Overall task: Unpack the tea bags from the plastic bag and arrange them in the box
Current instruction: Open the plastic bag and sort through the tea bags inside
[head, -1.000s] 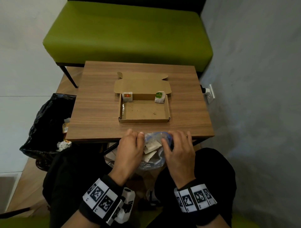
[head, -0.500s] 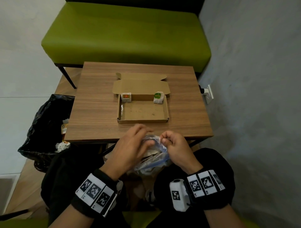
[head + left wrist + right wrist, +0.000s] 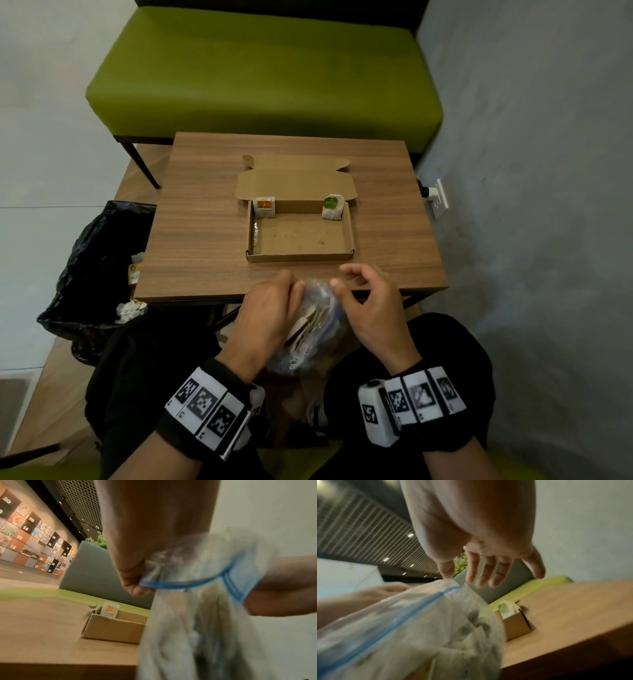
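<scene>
Left wrist view: your left hand (image 3: 137, 566) pinches the limp, slippery zip bag (image 3: 197, 601) at its blue seal; right hand (image 3: 488, 555) w/ fingers (image 3: 489, 573) loose, holding nothing. Grab tea bags (image 3: 305, 329) below fingertips by paper edges.

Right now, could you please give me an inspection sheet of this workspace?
Surface: wooden table, bare around the box.
Job's things: open cardboard box with two tea bags at its far corners, orange-labelled and green-labelled; plastic bag of tea bags at the table's near edge.
Clutter: nothing seen.
Grippers: left hand grips the plastic bag's rim; right hand open, thumb at the rim.
Cables: plug in wall socket.
Surroundings: green bench; black rubbish bag.
</scene>
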`<state>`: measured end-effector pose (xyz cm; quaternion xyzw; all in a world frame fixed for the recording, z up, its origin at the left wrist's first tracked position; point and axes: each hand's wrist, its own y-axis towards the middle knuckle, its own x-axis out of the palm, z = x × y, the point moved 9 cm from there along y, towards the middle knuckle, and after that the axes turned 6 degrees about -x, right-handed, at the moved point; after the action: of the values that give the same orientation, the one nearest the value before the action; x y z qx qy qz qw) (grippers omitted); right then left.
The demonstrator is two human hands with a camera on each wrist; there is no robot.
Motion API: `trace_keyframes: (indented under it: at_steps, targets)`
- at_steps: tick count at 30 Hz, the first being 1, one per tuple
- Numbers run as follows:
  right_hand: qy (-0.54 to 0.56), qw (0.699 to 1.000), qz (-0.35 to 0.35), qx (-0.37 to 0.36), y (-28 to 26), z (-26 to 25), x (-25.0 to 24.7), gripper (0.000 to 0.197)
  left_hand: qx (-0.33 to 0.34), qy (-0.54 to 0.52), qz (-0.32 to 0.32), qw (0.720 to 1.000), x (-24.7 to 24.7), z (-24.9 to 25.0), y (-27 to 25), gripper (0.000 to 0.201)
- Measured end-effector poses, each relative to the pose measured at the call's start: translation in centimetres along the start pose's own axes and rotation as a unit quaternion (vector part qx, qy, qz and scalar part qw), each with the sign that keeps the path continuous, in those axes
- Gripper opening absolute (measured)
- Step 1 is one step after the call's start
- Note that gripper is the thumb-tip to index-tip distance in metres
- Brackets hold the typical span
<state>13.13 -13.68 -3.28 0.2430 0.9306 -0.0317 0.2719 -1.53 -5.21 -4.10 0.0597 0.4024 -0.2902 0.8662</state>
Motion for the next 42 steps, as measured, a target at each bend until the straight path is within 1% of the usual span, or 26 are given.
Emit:
trace_keyframes:
  at_steps: [1, 3, 6, 9, 11, 13, 14, 16, 17, 18, 19, 20, 21, 23, 25, 29, 32, 33, 34, 35, 36, 37, 38, 39, 40, 42]
  targets:
    - [-0.058, 0.998, 0.02, -0.025, -0.2, -0.6, -0.4, 0.032, -0.016, -0.016, 0.017, 1.0, -0.2, -0.3, -0.1, 0.023]
    - [-0.095, 0.995, 0.011, -0.024, -0.7, -1.1, 0.3, 0.034, -0.038, -0.05, 0.044, 0.997, -0.7, -0.4, -0.3, 0.029]
    - [-0.068, 0.998, 0.0, 0.017, -0.8, -0.6, 1.4, 0.024, -0.036, -0.095, 0.063, 0.993, -0.9, -0.3, -0.7, 0.035]
    - [-0.071, 0.997, 0.002, 0.029, -0.3, -0.3, 1.7, 0.014, -0.018, -0.117, 0.065, 0.991, -0.8, 0.1, -1.0, 0.039]
    - [-0.028, 0.997, -0.014, 0.064, -0.2, 0.6, 2.1, 0.016, -0.02, -0.129, 0.071, 0.989, -0.9, -0.2, -1.3, 0.042]
    - [0.059, 0.989, -0.038, 0.133, -0.3, 1.5, 2.8, 0.02, -0.04, -0.128, 0.084, 0.987, -1.0, -1.3, -1.3, 0.044]
    - [0.128, 0.974, -0.053, 0.177, -0.6, 1.9, 3.1, 0.022, -0.058, -0.125, 0.088, 0.986, -1.1, -1.9, -1.3, 0.042]
    - [0.246, 0.93, -0.106, 0.252, -1.1, 1.9, 3.9, 0.024, -0.099, -0.103, 0.079, 0.987, -1.0, -3.2, -1.1, 0.037]
    - [0.266, 0.915, -0.138, 0.27, -1.4, 1.7, 4.1, 0.025, -0.112, -0.086, 0.07, 0.987, -0.8, -3.5, -1.0, 0.033]
    - [0.268, 0.909, -0.161, 0.277, -1.5, 1.6, 4.2, 0.026, -0.114, -0.072, 0.065, 0.989, -0.7, -3.5, -1.0, 0.028]
    - [0.259, 0.908, -0.172, 0.28, -1.6, 1.7, 4.3, 0.027, -0.101, -0.07, 0.066, 0.99, -0.7, -2.9, -1.0, 0.024]
    - [0.252, 0.909, -0.171, 0.285, -1.5, 2.0, 4.4, 0.028, -0.074, -0.076, 0.065, 0.992, -0.8, -2.1, -1.0, 0.024]
    - [0.244, 0.911, -0.165, 0.289, -1.4, 2.1, 4.4, 0.028, -0.035, -0.079, 0.058, 0.995, -0.8, -0.9, -1.1, 0.03]
    - [0.234, 0.917, -0.152, 0.287, -1.2, 2.2, 4.5, 0.028, 0.037, -0.056, 0.021, 0.998, -0.4, 1.0, -1.3, 0.045]
    - [0.235, 0.92, -0.146, 0.279, -1.0, 2.0, 4.5, 0.029, 0.059, -0.031, 0.0, 0.998, -0.1, 1.3, -1.2, 0.046]
    - [0.245, 0.915, -0.154, 0.281, -1.0, 2.1, 4.8, 0.031, 0.039, 0.007, -0.007, 0.999, 0.1, 0.7, -0.8, 0.03]
    - [0.23, 0.919, -0.15, 0.284, -1.3, 2.5, 5.1, 0.031, 0.014, 0.069, -0.032, 0.997, 0.8, 0.6, -0.5, 0.027]
    - [0.225, 0.924, -0.144, 0.274, -1.4, 2.4, 5.1, 0.032, 0.001, 0.089, -0.03, 0.996, 0.8, 0.5, -0.4, 0.028]
    - [0.207, 0.936, -0.132, 0.252, -1.3, 2.2, 5.0, 0.031, -0.014, 0.102, -0.019, 0.994, 0.6, 0.3, -0.3, 0.029]
    - [0.164, 0.955, -0.115, 0.217, -1.1, 1.8, 4.5, 0.029, -0.03, 0.107, -0.002, 0.994, 0.3, 0.2, -0.3, 0.03]
    - [0.097, 0.974, -0.1, 0.178, -0.9, 1.4, 3.8, 0.027, -0.048, 0.102, 0.019, 0.993, -0.1, 0.1, -0.4, 0.031]
    - [0.018, 0.984, -0.092, 0.15, -1.0, 1.0, 3.2, 0.029, -0.066, 0.089, 0.04, 0.993, -0.5, -0.2, -0.5, 0.032]
    - [-0.051, 0.985, -0.093, 0.134, -1.3, 0.6, 2.8, 0.035, -0.083, 0.074, 0.059, 0.992, -0.9, -0.5, -0.5, 0.033]
    - [-0.089, 0.983, -0.1, 0.125, -1.6, 0.6, 2.6, 0.039, -0.098, 0.061, 0.071, 0.991, -1.3, -0.8, -0.5, 0.034]
    - [-0.102, 0.981, -0.108, 0.122, -1.9, 0.7, 2.7, 0.037, -0.107, 0.044, 0.08, 0.99, -1.5, -1.2, -0.5, 0.035]
    - [-0.085, 0.981, -0.119, 0.127, -2.4, 1.0, 2.8, 0.017, -0.12, -0.007, 0.094, 0.988, -2.0, -1.7, -0.6, 0.034]
